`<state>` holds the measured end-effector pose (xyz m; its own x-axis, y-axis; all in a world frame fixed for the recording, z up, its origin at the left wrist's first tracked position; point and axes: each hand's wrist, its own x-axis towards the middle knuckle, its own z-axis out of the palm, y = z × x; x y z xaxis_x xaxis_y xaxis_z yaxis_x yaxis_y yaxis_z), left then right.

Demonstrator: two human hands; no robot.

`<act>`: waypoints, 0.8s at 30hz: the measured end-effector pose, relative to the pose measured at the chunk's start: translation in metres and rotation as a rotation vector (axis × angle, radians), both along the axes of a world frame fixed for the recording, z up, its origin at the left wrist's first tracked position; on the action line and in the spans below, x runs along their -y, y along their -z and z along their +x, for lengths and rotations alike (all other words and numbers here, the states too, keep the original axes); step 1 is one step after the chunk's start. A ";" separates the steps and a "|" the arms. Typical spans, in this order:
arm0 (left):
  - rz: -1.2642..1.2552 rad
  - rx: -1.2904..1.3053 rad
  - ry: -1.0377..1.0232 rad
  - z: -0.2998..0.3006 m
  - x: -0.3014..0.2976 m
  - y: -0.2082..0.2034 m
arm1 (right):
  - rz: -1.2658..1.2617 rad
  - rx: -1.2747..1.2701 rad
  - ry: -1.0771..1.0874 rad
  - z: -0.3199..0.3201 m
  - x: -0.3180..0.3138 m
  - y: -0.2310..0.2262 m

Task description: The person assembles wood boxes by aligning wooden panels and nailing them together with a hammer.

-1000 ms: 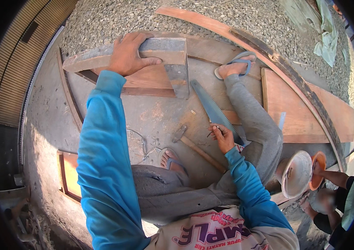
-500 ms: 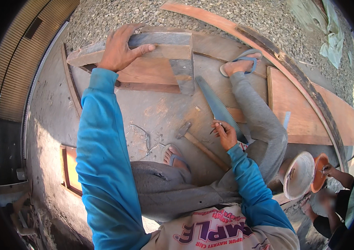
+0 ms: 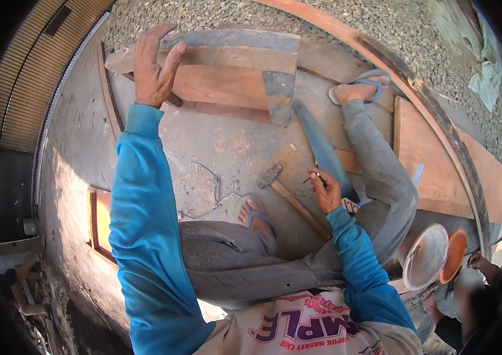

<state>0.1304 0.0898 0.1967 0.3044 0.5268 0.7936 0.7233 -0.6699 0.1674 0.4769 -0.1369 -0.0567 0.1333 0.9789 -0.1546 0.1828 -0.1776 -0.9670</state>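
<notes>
A wooden box-like frame (image 3: 221, 89) of boards, partly grey on top, stands on the concrete in front of me. My left hand (image 3: 155, 68) is at its left end, fingers and thumb spread; the fingers rest against the top board's edge. My right hand (image 3: 326, 192) is pinched on a thin dark nail-like piece (image 3: 308, 180), too small to name surely. Beside that hand lies a handsaw (image 3: 322, 145) with a blue-grey blade and a red-and-white handle. A hammer (image 3: 295, 204) with a wooden handle lies to its left on the floor.
Thin wire (image 3: 217, 189) lies near my left foot. At the right are a plywood panel (image 3: 434, 160), a long curved-looking plank (image 3: 369, 44), a whitish bowl (image 3: 426, 255) and an orange bowl (image 3: 453, 255). Another person's hand (image 3: 477, 260) is near the bowls. Gravel (image 3: 203, 15) lies beyond.
My left hand has slid left along the top board, and its thumb has lifted away from the board. The view has shifted slightly; the right hand still pinches the small dark piece.
</notes>
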 end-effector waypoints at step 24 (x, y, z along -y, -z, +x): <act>-1.536 1.167 -0.156 0.003 0.200 0.341 | 0.065 0.714 -0.482 -0.103 0.036 0.065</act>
